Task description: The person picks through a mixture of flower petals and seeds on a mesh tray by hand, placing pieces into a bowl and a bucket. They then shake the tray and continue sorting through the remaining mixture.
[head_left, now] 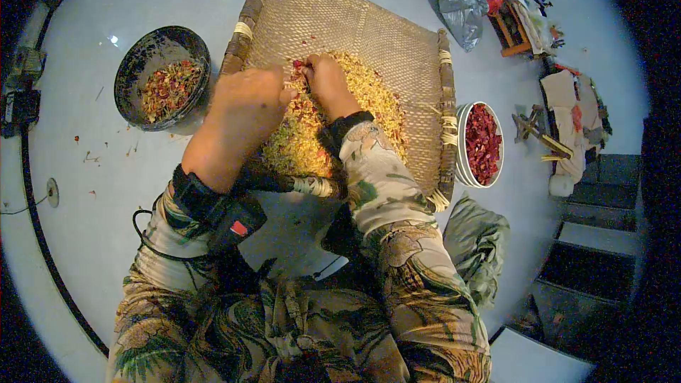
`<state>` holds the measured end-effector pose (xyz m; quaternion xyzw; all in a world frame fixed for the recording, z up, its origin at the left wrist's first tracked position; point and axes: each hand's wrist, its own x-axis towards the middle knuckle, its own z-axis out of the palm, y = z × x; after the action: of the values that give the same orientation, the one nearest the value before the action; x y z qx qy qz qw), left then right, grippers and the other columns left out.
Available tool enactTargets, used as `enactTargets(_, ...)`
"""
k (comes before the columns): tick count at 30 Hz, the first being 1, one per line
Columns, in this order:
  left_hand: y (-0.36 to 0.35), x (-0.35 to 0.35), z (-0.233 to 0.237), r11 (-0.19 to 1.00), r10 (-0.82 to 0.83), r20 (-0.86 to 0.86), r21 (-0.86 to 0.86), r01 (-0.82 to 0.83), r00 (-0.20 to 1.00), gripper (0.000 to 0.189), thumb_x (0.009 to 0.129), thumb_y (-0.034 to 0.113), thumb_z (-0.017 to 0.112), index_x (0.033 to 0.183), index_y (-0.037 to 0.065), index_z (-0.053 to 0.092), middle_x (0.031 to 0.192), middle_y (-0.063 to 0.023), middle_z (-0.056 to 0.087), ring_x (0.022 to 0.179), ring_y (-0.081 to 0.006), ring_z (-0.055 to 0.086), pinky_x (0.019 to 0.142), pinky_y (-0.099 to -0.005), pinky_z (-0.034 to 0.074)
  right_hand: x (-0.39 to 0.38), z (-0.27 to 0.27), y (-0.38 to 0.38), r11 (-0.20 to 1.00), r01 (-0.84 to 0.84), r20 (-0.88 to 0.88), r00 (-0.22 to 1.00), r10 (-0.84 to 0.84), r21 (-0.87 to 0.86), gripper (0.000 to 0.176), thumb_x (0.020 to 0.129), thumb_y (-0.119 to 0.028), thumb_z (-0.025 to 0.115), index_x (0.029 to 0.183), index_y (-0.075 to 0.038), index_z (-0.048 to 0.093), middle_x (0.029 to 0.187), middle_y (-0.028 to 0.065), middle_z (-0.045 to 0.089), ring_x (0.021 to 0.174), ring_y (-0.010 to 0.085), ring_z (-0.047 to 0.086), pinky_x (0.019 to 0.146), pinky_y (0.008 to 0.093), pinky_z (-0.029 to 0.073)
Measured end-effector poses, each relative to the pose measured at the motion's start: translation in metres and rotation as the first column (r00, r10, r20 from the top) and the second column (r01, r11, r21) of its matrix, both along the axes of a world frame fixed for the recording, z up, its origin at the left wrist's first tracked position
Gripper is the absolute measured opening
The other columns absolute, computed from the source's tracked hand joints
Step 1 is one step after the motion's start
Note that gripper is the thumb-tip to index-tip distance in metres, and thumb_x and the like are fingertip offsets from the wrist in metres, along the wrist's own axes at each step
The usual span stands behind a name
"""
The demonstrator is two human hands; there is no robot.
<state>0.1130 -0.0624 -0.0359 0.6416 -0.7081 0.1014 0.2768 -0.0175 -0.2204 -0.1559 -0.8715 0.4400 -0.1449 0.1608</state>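
A woven tray (383, 35) with a wooden frame lies in front of me, bearing a heap of yellow seed-like bits (369, 89) mixed with red flakes. Over the heap's far left part, my right hand (328, 84) is closed in a pinch, with a dark red dried piece (298, 65) at its fingertips. My left hand (255, 96) is curled shut just beside it, above the tray's left part. Its fingers face away from me, so what they hold is hidden. Greener bits (284, 143) lie in the heap's near left part.
Left of the tray stands a black tub (126, 85) with mixed stems and red bits. A white bucket (462, 159) of dark red dried pieces stands at the right. Farther off are a grey plastic bag (461, 3), a wooden stool (512, 28) and dark steps (596, 220).
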Motion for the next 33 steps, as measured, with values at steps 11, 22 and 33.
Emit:
enactTargets(11, -0.001, 0.005, 0.005, 1.000, -0.020, -0.003, -0.019, 0.020, 1.000, 0.019, 0.074, 0.022, 0.060, 0.067, 0.008, 0.051, 0.056, -0.0077, 0.052, 0.054, -0.0248, 0.056, 0.049, -0.0354, 0.045, -0.020, -0.011, -0.041, 0.997, 0.035, 0.029, 0.999, -0.033, -0.075, 0.028, 0.079, -0.023, 0.060, 0.098, -0.002, 0.060, 0.095, 0.0204, 0.059, 0.090, 0.0377, 0.055, 0.079, 0.0431, 0.044)
enactTargets(22, -0.004, 0.005, 0.005, 1.000, -0.002, -0.062, 0.020, 0.004, 0.998, 0.016, 0.074, 0.020, 0.059, 0.069, 0.005, 0.054, 0.059, -0.0109, 0.056, 0.055, -0.0278, 0.058, 0.049, -0.0372, 0.046, 0.002, -0.002, -0.005, 0.971, -0.239, 0.169, 0.957, 0.237, -0.011, 0.022, 0.077, -0.019, 0.059, 0.093, -0.004, 0.058, 0.094, 0.0217, 0.058, 0.089, 0.0383, 0.056, 0.076, 0.0455, 0.045)
enactTargets(33, -0.007, 0.004, 0.006, 0.998, -0.024, -0.066, 0.060, 0.028, 0.998, 0.018, 0.072, 0.020, 0.061, 0.071, 0.004, 0.054, 0.061, -0.0138, 0.057, 0.058, -0.0310, 0.058, 0.052, -0.0410, 0.046, 0.006, -0.005, -0.010, 0.984, -0.150, 0.052, 0.988, 0.146, 0.097, 0.031, 0.071, -0.021, 0.067, 0.098, -0.005, 0.061, 0.096, 0.0176, 0.059, 0.090, 0.0366, 0.054, 0.078, 0.0419, 0.045)
